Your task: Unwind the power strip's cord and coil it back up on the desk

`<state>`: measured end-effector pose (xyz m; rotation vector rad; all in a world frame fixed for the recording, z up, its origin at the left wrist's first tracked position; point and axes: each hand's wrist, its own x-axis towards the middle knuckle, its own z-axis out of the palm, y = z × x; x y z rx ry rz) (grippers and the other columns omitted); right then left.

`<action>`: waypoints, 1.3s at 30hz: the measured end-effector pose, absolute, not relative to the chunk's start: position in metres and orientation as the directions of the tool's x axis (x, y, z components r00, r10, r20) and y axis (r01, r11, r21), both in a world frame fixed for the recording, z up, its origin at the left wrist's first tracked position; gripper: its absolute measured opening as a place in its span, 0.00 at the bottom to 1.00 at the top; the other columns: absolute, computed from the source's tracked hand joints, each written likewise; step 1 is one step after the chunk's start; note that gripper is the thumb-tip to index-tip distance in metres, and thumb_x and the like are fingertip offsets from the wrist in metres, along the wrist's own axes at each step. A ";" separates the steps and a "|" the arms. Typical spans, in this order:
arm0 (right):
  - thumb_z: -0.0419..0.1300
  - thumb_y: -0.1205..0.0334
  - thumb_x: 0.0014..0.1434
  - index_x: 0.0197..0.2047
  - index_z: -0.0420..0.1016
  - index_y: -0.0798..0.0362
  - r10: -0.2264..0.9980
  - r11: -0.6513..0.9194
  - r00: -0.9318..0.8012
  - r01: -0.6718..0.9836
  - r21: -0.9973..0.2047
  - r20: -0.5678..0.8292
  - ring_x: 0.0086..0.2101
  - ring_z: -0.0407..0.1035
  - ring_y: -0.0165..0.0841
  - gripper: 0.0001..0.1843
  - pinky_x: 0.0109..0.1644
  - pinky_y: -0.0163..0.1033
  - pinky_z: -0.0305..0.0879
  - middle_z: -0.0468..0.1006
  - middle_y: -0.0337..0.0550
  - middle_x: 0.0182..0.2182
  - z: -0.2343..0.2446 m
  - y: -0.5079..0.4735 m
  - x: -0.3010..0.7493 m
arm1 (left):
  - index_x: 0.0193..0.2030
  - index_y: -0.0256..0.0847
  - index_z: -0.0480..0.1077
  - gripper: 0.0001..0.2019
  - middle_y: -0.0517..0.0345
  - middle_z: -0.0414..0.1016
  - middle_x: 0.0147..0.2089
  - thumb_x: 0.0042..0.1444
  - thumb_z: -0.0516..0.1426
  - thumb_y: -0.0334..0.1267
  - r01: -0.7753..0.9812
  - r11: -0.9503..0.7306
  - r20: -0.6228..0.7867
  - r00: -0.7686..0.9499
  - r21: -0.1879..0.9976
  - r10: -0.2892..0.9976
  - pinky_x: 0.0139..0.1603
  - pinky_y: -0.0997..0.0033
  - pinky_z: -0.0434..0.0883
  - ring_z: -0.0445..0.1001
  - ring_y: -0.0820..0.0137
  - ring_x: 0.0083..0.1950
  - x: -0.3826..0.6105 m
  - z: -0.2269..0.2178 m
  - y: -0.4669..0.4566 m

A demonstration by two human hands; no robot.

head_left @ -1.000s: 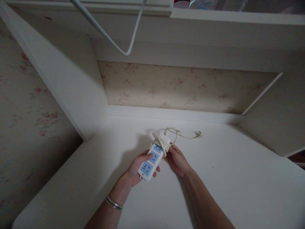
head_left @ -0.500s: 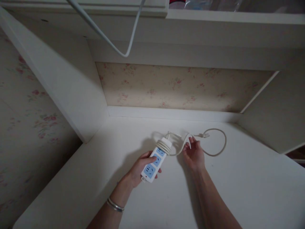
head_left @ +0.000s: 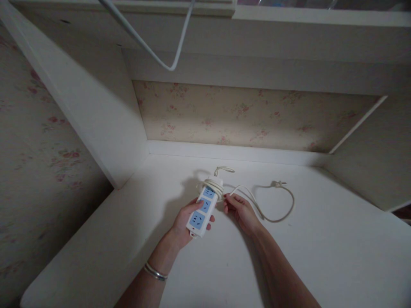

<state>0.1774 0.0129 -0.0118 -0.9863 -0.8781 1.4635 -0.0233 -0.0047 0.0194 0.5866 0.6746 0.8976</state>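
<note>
A white power strip (head_left: 201, 217) with blue socket faces is gripped in my left hand (head_left: 186, 221), thumb on top and fingertips showing past its right edge. Several turns of its cream cord (head_left: 210, 187) wrap the far end of the strip. My right hand (head_left: 238, 209) is closed, its fingertips pinching the cord just right of the wrapped turns. From there the loose cord arcs over the white desktop to the right and curls back to its plug (head_left: 278, 184), which lies on the desktop. A short cord loop (head_left: 225, 169) sticks out beyond the strip's far end.
The white desktop (head_left: 321, 239) ends at a low back ledge (head_left: 231, 152) below floral wallpaper (head_left: 224, 113). White side panels (head_left: 96, 107) rise left and right, and a shelf (head_left: 289, 42) overhangs the back. A white bent cable or rod (head_left: 173, 66) hangs at upper left.
My right hand has moved left, close to the power strip, and its fingers have closed on the cord. The strip has shifted slightly left and away. The loose cord lies in a different curve.
</note>
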 end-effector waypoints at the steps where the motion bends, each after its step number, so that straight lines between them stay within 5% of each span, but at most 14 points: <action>1: 0.66 0.52 0.53 0.33 0.77 0.55 0.994 -0.112 -0.049 -0.364 -0.925 -0.101 0.23 0.65 0.26 0.14 0.30 0.34 0.61 0.74 0.40 0.26 -0.012 0.013 0.177 | 0.49 0.35 0.69 0.16 0.46 0.74 0.47 0.54 0.58 0.40 -0.496 0.508 -0.289 0.454 0.704 0.843 0.25 0.71 0.70 0.75 0.67 0.31 -0.024 0.019 -0.005; 7: 0.66 0.52 0.54 0.39 0.76 0.50 0.998 0.008 0.063 -0.485 -0.874 -0.025 0.33 0.70 0.29 0.13 0.38 0.35 0.67 0.78 0.40 0.35 -0.012 0.015 0.182 | 0.49 0.35 0.70 0.16 0.42 0.72 0.51 0.55 0.56 0.40 -0.442 0.525 -0.222 0.572 0.727 0.789 0.24 0.71 0.70 0.76 0.67 0.31 -0.025 0.019 -0.007; 16: 0.71 0.59 0.47 0.40 0.75 0.43 0.932 0.218 0.356 -0.708 -0.672 -0.073 0.36 0.73 0.26 0.16 0.36 0.32 0.73 0.79 0.32 0.39 -0.011 0.027 0.211 | 0.49 0.35 0.69 0.16 0.41 0.73 0.48 0.54 0.56 0.36 -0.298 0.542 -0.139 0.768 0.786 0.625 0.22 0.72 0.71 0.77 0.65 0.30 -0.028 0.014 -0.008; 22: 0.68 0.54 0.51 0.40 0.73 0.39 0.886 0.329 0.456 -0.748 -0.577 -0.086 0.34 0.71 0.23 0.12 0.36 0.31 0.72 0.77 0.25 0.37 0.000 0.021 0.226 | 0.48 0.35 0.70 0.15 0.42 0.73 0.48 0.54 0.56 0.36 -0.359 0.523 -0.153 0.695 0.773 0.703 0.23 0.71 0.71 0.76 0.65 0.30 -0.027 0.015 -0.007; 29: 0.68 0.59 0.52 0.41 0.75 0.43 0.932 0.146 0.322 -0.749 -0.646 -0.164 0.28 0.68 0.22 0.12 0.31 0.28 0.71 0.77 0.31 0.40 -0.006 0.022 0.214 | 0.51 0.35 0.69 0.17 0.43 0.71 0.54 0.56 0.57 0.39 -0.551 0.473 -0.224 0.458 0.688 0.860 0.27 0.72 0.70 0.75 0.68 0.33 -0.029 0.016 -0.002; 34: 0.65 0.54 0.55 0.47 0.75 0.49 0.986 -0.155 -0.042 -0.600 -0.785 -0.163 0.21 0.61 0.23 0.17 0.23 0.29 0.64 0.75 0.37 0.30 -0.008 0.014 0.182 | 0.51 0.35 0.69 0.18 0.43 0.72 0.53 0.55 0.57 0.40 -0.556 0.474 -0.234 0.448 0.683 0.863 0.26 0.72 0.70 0.74 0.69 0.33 -0.029 0.016 -0.002; 39: 0.62 0.49 0.57 0.50 0.73 0.49 0.991 -0.129 -0.099 -0.529 -0.839 -0.090 0.22 0.61 0.24 0.20 0.25 0.30 0.62 0.73 0.36 0.29 -0.004 0.008 0.168 | 0.49 0.36 0.70 0.17 0.44 0.73 0.49 0.54 0.58 0.40 -0.495 0.505 -0.236 0.509 0.707 0.828 0.25 0.70 0.70 0.75 0.67 0.31 -0.026 0.018 -0.006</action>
